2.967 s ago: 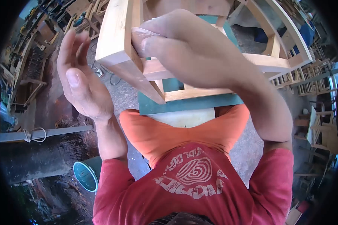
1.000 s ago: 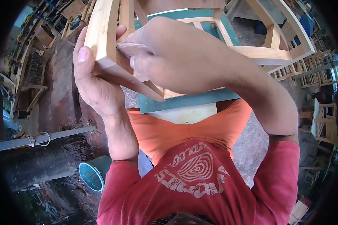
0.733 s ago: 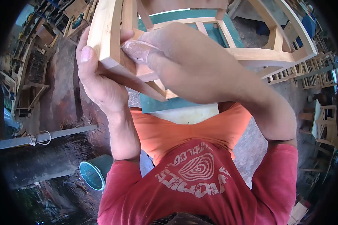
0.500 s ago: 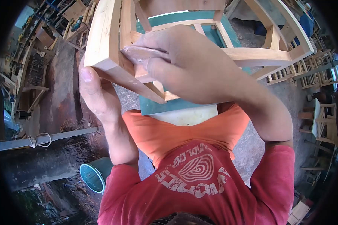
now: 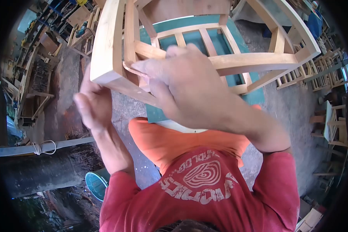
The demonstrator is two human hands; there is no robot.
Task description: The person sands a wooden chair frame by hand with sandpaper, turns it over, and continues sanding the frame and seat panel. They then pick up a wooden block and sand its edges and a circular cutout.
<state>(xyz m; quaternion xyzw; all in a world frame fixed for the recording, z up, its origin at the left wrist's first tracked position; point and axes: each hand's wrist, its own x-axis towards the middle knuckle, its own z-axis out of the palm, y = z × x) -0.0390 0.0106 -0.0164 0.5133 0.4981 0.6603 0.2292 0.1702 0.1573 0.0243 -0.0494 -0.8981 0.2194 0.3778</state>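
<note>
- Currently, the right hand point(image 5: 185, 83) is clamped on a thin sheet point(image 5: 135, 71); the sheet's edge lies at the inner face of a post point(image 5: 109, 42), just left of that hand.
- The left hand point(image 5: 95, 103), slightly blurred, has its thumb and fingers apart, just outside that post; I cannot tell whether hand and post touch.
- The frame point(image 5: 257, 62), post included, spreads beyond the right hand and to both sides of it.
- The bench point(image 5: 154, 115) lies under the frame, below the right hand.
- A bucket point(image 5: 97, 183) is below the left hand, nearer the body point(image 5: 205, 185).

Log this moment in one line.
right hand: pinching sheet at frame | left hand: open beside frame, contact unclear | frame: over green board
</note>
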